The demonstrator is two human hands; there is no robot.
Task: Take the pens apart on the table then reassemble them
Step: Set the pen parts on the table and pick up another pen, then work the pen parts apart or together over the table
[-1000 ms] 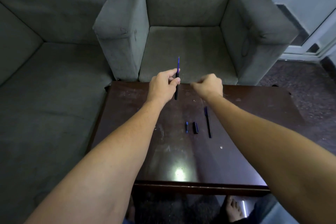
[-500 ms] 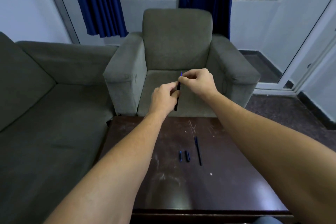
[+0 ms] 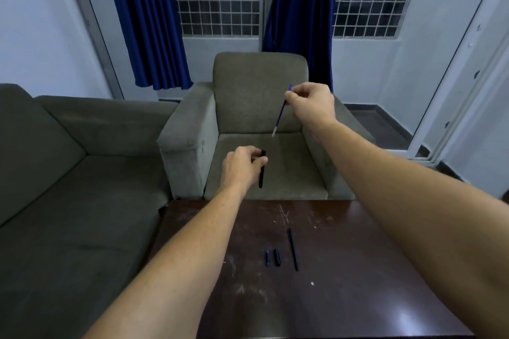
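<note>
**Entry 1.** Left hand (image 3: 242,166): fingers and thumb curled round the upper part of a black barrel (image 3: 261,177). We log it as clamped. The barrel hangs nearly upright, long axis 12 to 6 o'clock, with its lower part clear of the hand.

**Entry 2.** Right hand (image 3: 311,102): thumb and fingertips pinch a thin blue refill (image 3: 280,115) near its upper end. Its axis runs 1 to 7 o'clock, pale end lowest.

**Entry 3.** The relation we mark: the refill lies at 1 o'clock from the barrel, apart from it, nothing touching. Its pale end points down toward the barrel's top, so the two axes are close to lined up but not quite. We judge this pen split. If the refill is to go back in, the right hand must carry that end to the barrel mouth and tilt it toward 12. If the parts are to be laid down, the left hand is nearer the table.

**Entry 4.** Table (image 3: 371,270), dark and scratched, at 6 o'clock from both hands. It holds one long pen (image 3: 292,249) lying roughly 12 to 6; we cannot tell whether it is whole. Near its 9 o'clock side lie a black piece (image 3: 276,257) and a blue piece (image 3: 267,258), side by side.

**Entry 5.** Armchair (image 3: 259,85) beyond the table at 12 o'clock; sofa (image 3: 68,173) at 9.
</note>
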